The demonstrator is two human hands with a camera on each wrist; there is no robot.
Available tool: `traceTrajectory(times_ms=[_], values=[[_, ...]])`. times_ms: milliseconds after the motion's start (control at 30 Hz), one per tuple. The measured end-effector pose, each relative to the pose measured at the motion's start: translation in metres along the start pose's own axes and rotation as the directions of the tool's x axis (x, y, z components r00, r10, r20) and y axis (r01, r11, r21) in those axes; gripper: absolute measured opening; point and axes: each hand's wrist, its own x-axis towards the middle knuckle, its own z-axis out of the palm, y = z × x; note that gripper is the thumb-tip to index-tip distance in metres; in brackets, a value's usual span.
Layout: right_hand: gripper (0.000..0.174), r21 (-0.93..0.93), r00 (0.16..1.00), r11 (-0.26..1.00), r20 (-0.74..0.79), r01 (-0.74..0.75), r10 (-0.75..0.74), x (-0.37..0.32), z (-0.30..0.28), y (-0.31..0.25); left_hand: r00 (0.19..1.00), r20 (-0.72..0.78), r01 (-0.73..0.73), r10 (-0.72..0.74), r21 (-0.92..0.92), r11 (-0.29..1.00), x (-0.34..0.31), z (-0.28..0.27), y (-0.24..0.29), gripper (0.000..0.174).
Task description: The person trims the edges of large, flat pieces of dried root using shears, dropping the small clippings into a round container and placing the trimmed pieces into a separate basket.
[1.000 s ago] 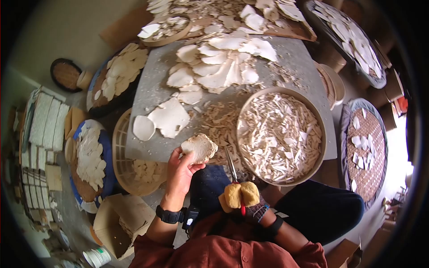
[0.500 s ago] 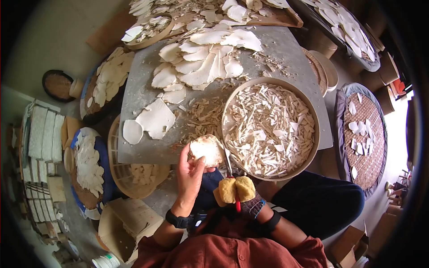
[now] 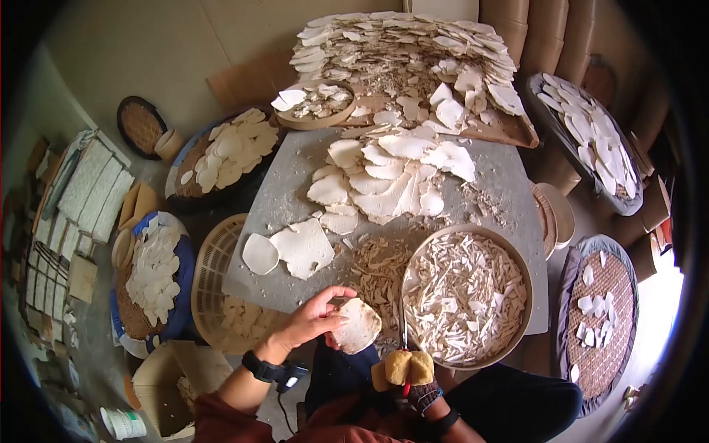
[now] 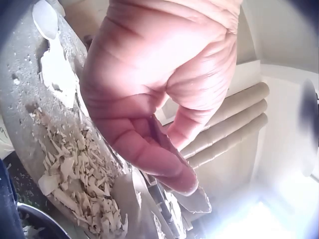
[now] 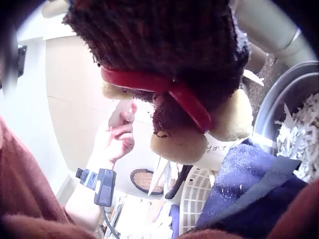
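My bare left hand point(image 3: 314, 323) pinches a pale, flat, rough-edged slice point(image 3: 359, 326) over my lap at the table's front edge. In the left wrist view the slice point(image 4: 195, 201) shows nearly edge-on between the thumb and fingers. A dark knit glove with yellow padded fingertips point(image 5: 179, 145) covers my right hand point(image 3: 422, 393). That hand holds red-handled scissors point(image 3: 404, 326), and the red handle loops point(image 5: 192, 107) run across its fingers in the right wrist view. The blades point away from me, alongside the round tray's rim and to the right of the slice.
A round tray point(image 3: 529, 295) of cut white strips sits on the grey table point(image 3: 288, 177). Loose scraps point(image 3: 377, 269) lie left of it. Beyond are piled slices point(image 3: 391, 177) and a heaped board point(image 3: 526, 133). A basket point(image 3: 210, 273) and round trays stand on both sides.
The head view has tilted up, showing more of the far pile. My left hand has turned the slice over and away from the scissor blades, its back now facing up.
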Motion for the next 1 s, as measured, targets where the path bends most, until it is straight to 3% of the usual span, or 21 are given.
traceTrajectory(times_ms=[33, 67, 100, 167, 233, 267, 300, 367, 400, 533, 567, 600, 667, 700, 767, 800, 867, 900, 933, 967, 1000], values=[[0.029, 0.037, 0.999, 0.999, 0.035, 0.007, -0.008, 0.002, -0.01, 0.002, 1.0, 0.009, -0.001, 0.001, 0.016, 1.0, 0.002, -0.004, 0.004, 0.045], [0.03, -0.396, 0.998, 0.917, -0.002, 0.057, -0.064, 0.006, -0.018, 0.004, 1.0, 0.017, 0.001, -0.001, 0.032, 0.999, 0.004, -0.009, 0.005, 0.043], [0.03, -0.75, 0.992, 0.657, -0.016, 0.073, -0.129, 0.008, -0.021, 0.007, 1.0, 0.023, 0.009, -0.01, 0.045, 0.999, 0.005, -0.012, 0.005, 0.041], [0.035, -0.833, 0.99, 0.552, -0.035, 0.048, -0.138, 0.003, -0.025, 0.01, 0.997, -0.063, -0.032, 0.034, 0.037, 0.999, 0.007, -0.015, 0.0, 0.044], [0.039, -0.324, 1.0, 0.946, -0.017, -0.007, 0.002, 0.001, -0.024, 0.005, 0.981, -0.16, -0.117, 0.111, -0.029, 0.993, 0.004, -0.011, -0.003, 0.045], [0.038, 0.067, 0.996, 0.994, 0.026, -0.085, 0.083, 0.002, -0.026, 0.003, 0.969, -0.215, -0.138, 0.122, -0.061, 0.989, 0.004, -0.013, -0.011, 0.045], [0.038, 0.389, 0.984, 0.904, 0.068, -0.177, 0.163, 0.003, -0.028, 0.002, 0.951, -0.292, -0.132, 0.106, -0.07, 0.989, 0.001, -0.016, -0.019, 0.042], [0.042, 0.222, 0.978, 0.972, 0.205, -0.079, 0.033, 0.007, -0.021, 0.005, 0.913, -0.395, -0.153, 0.101, -0.104, 0.983, -0.01, -0.02, -0.032, 0.036], [0.045, 0.384, 0.985, 0.911, 0.14, -0.149, 0.102, 0.004, -0.013, 0.003, 0.899, -0.429, -0.157, 0.093, -0.117, 0.981, -0.017, -0.023, -0.041, 0.033], [0.052, 0.089, 0.973, 0.995, 0.232, -0.036, 0.015, 0.004, -0.014, -0.004, 0.801, -0.597, -0.228, 0.057, -0.216, 0.949, -0.059, -0.033, -0.095, 0.028], [0.054, -0.162, 0.962, 0.986, 0.273, 0.03, 0.015, 0.005, -0.018, -0.007, 0.771, -0.635, -0.251, 0.04, -0.246, 0.936, -0.071, -0.031, -0.104, 0.029], [0.057, -0.395, 0.949, 0.911, 0.314, 0.115, 0.016, 0.007, -0.023, -0.011, 0.758, -0.652, -0.24, -0.014, -0.298, 0.924, -0.083, -0.029, -0.113, 0.029], [0.057, -0.837, 0.965, 0.511, 0.258, 0.195, 0.055, -0.004, 0.011, -0.015, 0.757, -0.642, -0.189, -0.119, -0.39, 0.901, -0.114, -0.024, -0.125, 0.032], [0.054, -0.926, 0.979, 0.349, 0.186, 0.146, 0.083, -0.002, 0.036, -0.012, 0.735, -0.647, -0.142, -0.205, -0.441, 0.886, -0.126, -0.023, -0.136, 0.032], [0.051, -0.96, 0.985, 0.258, 0.142, 0.112, 0.102, 0.0, 0.046, -0.006, 0.692, -0.698, -0.184, -0.182, -0.415, 0.891, -0.152, -0.023, -0.165, 0.031], [0.05, -0.963, 0.987, 0.255, 0.12, 0.089, 0.11, 0.001, 0.048, -0.003, 0.604, -0.77, -0.098, 0.207, 0.185, 0.978, -0.168, -0.044, -0.222, 0.03], [0.047, -0.958, 0.988, 0.285, 0.075, 0.034, 0.135, -0.003, 0.046, 0.001, 0.366, -0.861, -0.221, -0.353, -0.449, 0.866, -0.216, -0.048, -0.207, 0.026], [0.046, -0.952, 0.988, 0.306, 0.054, 0.008, 0.142, -0.006, 0.044, 0.002, 0.195, -0.959, -0.347, -0.208, -0.265, 0.899, -0.248, -0.066, -0.236, 0.017], [0.045, -0.945, 0.989, 0.326, 0.037, -0.012, 0.143, -0.007, 0.042, 0.004, 0.139, -0.974, 0.08, 0.179, 0.191, 0.978, -0.292, -0.09, -0.27, 0.013], [0.043, -0.933, 0.99, 0.36, 0.025, -0.027, 0.139, -0.006, 0.039, 0.006, -0.115, -0.993, -0.529, 0.037, 0.092, 0.843, -0.323, -0.12, -0.323, 0.019], [0.042, -0.913, 0.991, 0.408, 0.022, -0.032, 0.128, -0.004, 0.036, 0.008, -0.14, -0.98, -0.792, -0.138, 0.028, 0.61, -0.322, -0.108, -0.254, 0.029]])
